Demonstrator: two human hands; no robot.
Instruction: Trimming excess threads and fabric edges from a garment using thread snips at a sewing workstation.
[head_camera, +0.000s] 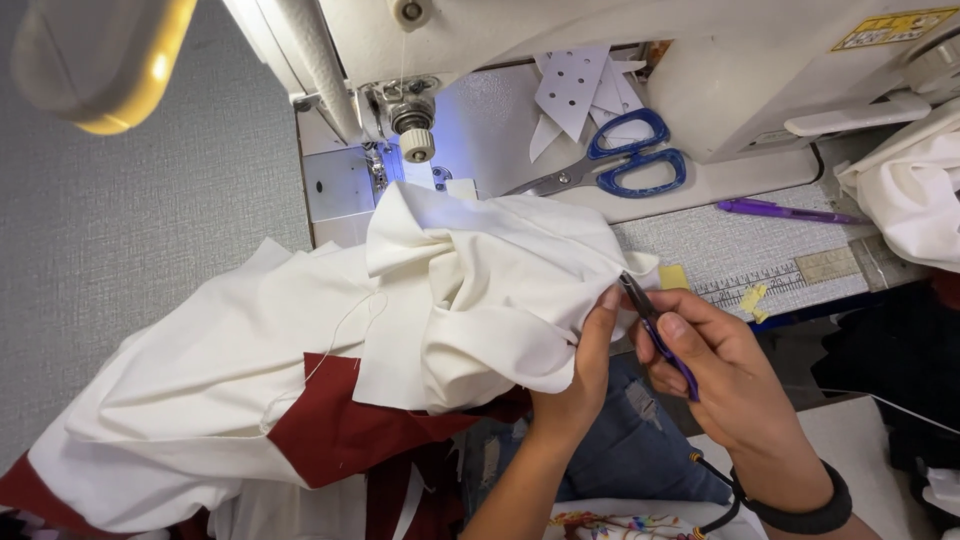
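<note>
While the left hand (585, 375) pinched the bunched white cotton cloth (480, 290) taut, the right hand (725, 375) gripped small purple-handled thread snips (655, 325), best kept clear of the weave.

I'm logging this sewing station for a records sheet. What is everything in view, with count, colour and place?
sewing machine: one, white, top centre
lamp: one, yellow-rimmed, top left
white cloth: one bunched piece, centre, under the needle area
red cloth: one, dark red, lower left, joined to the white
scissors: one pair, blue handles, on the machine bed
paper pieces: several, white with punched holes, above the scissors
pen: one, purple, right
ruler: one, at the table's edge, right
snips: one, purple handle, tips at the cloth edge
wristband: one, black, right wrist
left hand: pinching the cloth edge
right hand: fingers closed on the snips
</note>
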